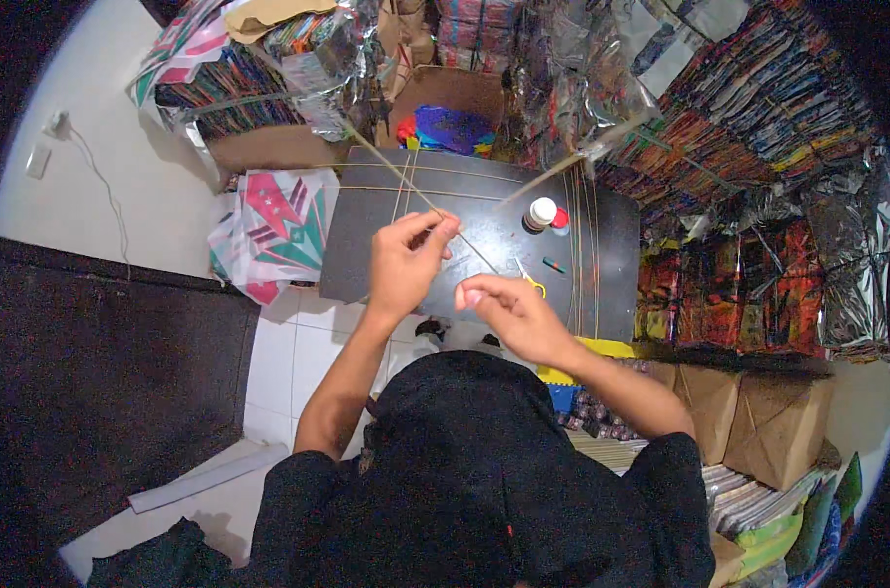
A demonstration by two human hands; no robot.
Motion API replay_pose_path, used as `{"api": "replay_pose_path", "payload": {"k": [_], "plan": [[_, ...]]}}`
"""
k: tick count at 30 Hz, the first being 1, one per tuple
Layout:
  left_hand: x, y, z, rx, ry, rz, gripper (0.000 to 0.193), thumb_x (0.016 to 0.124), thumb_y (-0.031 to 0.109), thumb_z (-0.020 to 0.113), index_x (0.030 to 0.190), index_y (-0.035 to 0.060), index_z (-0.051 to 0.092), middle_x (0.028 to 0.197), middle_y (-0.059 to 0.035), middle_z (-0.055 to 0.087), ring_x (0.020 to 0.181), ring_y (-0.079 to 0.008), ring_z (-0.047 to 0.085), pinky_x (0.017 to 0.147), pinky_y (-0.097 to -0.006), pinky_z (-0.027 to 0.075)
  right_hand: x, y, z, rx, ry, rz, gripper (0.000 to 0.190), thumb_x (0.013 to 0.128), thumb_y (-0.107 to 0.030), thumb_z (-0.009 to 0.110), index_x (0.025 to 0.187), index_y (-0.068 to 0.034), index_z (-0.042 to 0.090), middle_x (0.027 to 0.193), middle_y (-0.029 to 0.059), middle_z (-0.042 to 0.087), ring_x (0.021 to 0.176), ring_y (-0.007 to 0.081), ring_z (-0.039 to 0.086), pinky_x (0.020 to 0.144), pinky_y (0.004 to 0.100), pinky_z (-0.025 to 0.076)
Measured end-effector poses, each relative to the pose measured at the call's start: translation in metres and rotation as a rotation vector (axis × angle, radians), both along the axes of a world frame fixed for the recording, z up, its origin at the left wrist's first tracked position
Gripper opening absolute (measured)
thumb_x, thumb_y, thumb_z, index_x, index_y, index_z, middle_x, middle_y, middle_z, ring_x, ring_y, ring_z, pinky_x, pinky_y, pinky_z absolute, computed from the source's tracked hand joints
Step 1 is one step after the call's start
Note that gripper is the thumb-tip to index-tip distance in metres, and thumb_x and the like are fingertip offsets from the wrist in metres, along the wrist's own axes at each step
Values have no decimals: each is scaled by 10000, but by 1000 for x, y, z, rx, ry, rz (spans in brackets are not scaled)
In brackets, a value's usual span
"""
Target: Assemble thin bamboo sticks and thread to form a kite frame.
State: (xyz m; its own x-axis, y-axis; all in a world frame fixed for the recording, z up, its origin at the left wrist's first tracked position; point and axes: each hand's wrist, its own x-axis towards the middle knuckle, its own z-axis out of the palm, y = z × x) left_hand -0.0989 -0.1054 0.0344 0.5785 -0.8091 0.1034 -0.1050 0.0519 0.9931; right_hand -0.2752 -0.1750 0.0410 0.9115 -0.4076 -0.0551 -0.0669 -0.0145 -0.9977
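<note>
Over a dark table, my left hand pinches a thin bamboo-like stick between thumb and fingertips. The stick slants from the upper left down toward my right hand. Curled fingers and thumb of that hand are close together near the stick's lower end; whether they grip it or a thread cannot be made out. A second pale stick, blurred, rises to the upper right above the table. Yellow-handled scissors lie just beyond my right hand, partly covered by it.
Thin sticks lie along the table's right side, others across its far left. A white-capped bottle, red lid and small green tube-like item are on the table. Printed sheets sit left; wrapped stacks crowd the right.
</note>
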Motion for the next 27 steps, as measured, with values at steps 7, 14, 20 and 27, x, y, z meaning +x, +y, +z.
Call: {"api": "replay_pose_path", "payload": {"k": [7, 14, 20, 27], "plan": [[12, 5, 5, -75, 355, -15, 189, 977, 134, 652, 1036, -42, 685, 826, -38, 640, 641, -68, 564, 523, -196, 411, 2, 16, -33, 545, 106, -61, 192, 1060, -292, 512, 1037, -113, 579, 609, -98, 302, 475, 26, 260, 439, 225, 195], [41, 21, 16, 27, 396, -375, 212, 969, 164, 662, 1001, -43, 700, 777, -18, 638, 620, -53, 552, 507, -190, 395, -3, -11, -53, 759, 110, -160, 164, 1031, -301, 555, 1028, -146, 609, 606, -103, 316, 476, 30, 275, 433, 228, 198], [48, 26, 8, 260, 65, -563, 189, 947, 174, 697, 964, -6, 749, 720, 33, 631, 601, -24, 501, 510, -209, 397, -11, -58, -31, 611, 18, -160, 172, 1027, -300, 559, 1022, -134, 602, 606, -112, 314, 489, 22, 269, 451, 232, 186], [42, 23, 23, 277, -299, -681, 177, 905, 151, 697, 981, -2, 744, 883, -87, 735, 772, -174, 670, 715, -315, 520, -21, -74, 0, 178, 116, 88, 220, 1035, -269, 550, 1013, -76, 653, 687, -70, 478, 600, 29, 408, 533, 221, 332]]}}
